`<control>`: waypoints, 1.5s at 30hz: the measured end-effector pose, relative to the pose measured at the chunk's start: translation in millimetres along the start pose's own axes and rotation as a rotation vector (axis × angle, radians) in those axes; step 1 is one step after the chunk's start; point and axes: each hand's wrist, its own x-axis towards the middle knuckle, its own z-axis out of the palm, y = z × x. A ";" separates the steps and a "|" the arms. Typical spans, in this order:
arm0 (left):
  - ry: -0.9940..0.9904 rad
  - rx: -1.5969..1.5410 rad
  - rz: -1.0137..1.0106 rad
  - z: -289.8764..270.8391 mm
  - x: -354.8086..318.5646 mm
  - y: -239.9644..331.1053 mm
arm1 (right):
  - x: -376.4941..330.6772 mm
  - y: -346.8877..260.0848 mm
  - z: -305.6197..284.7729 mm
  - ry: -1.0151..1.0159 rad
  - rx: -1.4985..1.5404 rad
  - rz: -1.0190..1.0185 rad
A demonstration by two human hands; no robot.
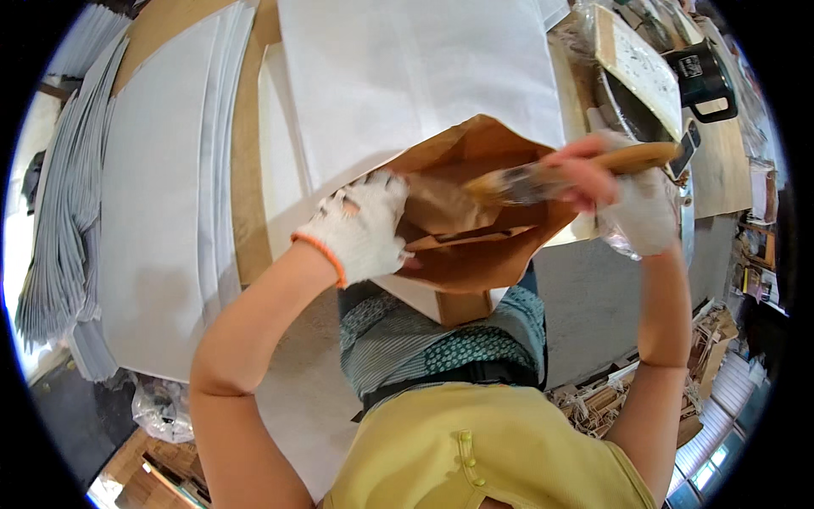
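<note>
My left hand (pixel 360 222), in a white knit glove with worn holes and an orange cuff, grips the left edge of a large paper bag (pixel 479 267). The bag is brown inside and white outside, and its wide mouth faces up over my lap. In my right hand (pixel 606 182), bare-fingered beyond a pale glove, is a wooden-handled paintbrush (pixel 524 185). The brush points left, its bristles within the bag's mouth; whether they touch the paper I cannot tell. Motion blurs the right fingers slightly.
Behind the bag lie large white sheets or flat bags (pixel 415 76) on the table. Further stacks of flat white bags (pixel 161 195) stand at the left. At the far right are a pan (pixel 632 106) under a stained white board (pixel 640 64), a black mug (pixel 702 81) and a phone (pixel 688 146).
</note>
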 end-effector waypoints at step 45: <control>0.876 -0.095 0.236 11.5 49.3 21.3 | 96.5 155.5 75.2 0.511 0.995 -0.278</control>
